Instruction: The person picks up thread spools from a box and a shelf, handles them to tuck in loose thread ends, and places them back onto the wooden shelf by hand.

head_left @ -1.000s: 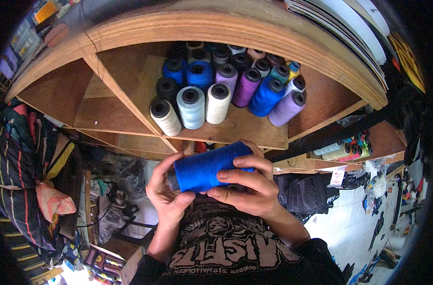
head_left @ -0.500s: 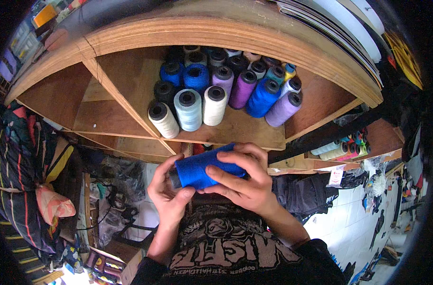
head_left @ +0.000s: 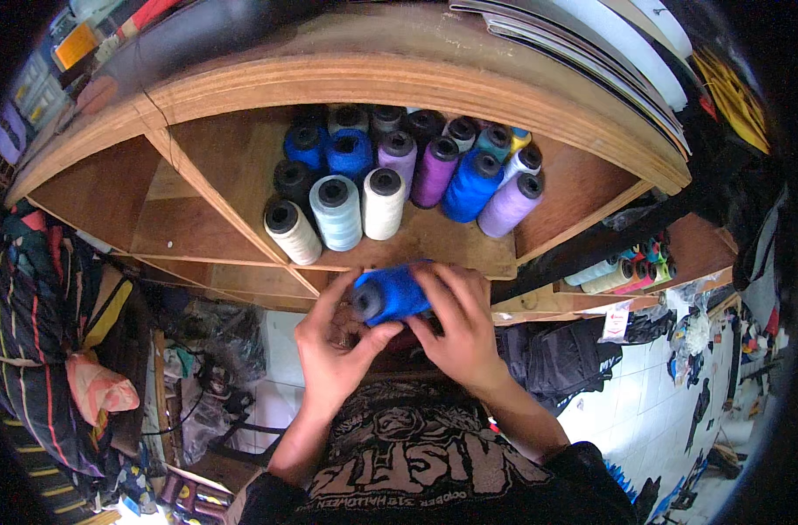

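Note:
Between my two hands, in front of my chest, is a blue thread spool (head_left: 400,291) with a dark core end turned to the left and up. My right hand (head_left: 460,331) wraps its fingers and thumb round the blue body. The thumb and fingers of my left hand (head_left: 336,346) close about the end with the dark core. Past them, thread spools stand upright in a wooden shelf compartment. In its front row are a cream spool (head_left: 295,231), a pale blue spool (head_left: 337,214) and a white spool (head_left: 385,206); a lilac spool (head_left: 511,206) stands at the right.
A wooden divider (head_left: 219,199) bounds the compartment on the left. The shelf's thick top edge (head_left: 372,72) arches over the spools. More spools (head_left: 613,276) lie on a lower shelf at the right. Striped dark cloth (head_left: 31,350) hangs at the far left, and black bags (head_left: 556,359) are at the right.
The blue spool has turned so that its dark core end faces up more. My left hand has shifted slightly right, and my right-hand fingers have changed their hold. The view has moved slightly.

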A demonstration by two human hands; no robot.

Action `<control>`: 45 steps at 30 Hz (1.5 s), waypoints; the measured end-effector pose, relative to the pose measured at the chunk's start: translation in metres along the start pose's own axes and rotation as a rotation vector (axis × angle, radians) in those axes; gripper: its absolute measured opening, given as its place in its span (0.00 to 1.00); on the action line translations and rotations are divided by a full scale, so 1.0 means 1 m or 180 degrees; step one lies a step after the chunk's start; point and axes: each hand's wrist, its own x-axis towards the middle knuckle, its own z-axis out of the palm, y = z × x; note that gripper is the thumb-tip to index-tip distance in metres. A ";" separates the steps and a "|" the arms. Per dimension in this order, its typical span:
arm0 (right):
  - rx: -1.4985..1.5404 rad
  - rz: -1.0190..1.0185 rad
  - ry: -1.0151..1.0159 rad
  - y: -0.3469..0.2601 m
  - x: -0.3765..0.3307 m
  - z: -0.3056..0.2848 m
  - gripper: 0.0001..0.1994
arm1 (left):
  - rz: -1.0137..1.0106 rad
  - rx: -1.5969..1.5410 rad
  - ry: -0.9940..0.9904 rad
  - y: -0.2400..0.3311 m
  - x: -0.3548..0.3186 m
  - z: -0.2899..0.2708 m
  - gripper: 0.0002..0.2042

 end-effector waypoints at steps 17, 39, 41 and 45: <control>0.0413 0.0744 0.1215 0.065 0.039 0.050 0.29 | -0.0307 0.0204 -0.0679 -0.016 -0.004 0.013 0.06; -0.0633 0.1448 -0.1512 0.059 -0.027 0.103 0.12 | -0.1092 0.0366 -0.0258 -0.047 -0.008 -0.012 0.06; -0.0748 0.1146 -0.1112 0.071 -0.026 0.124 0.12 | -0.1028 0.0331 -0.0293 -0.050 -0.010 -0.013 0.06; -0.0944 0.0654 -0.0432 0.120 -0.043 0.175 0.15 | -0.1037 0.0246 -0.0416 -0.051 -0.012 -0.010 0.06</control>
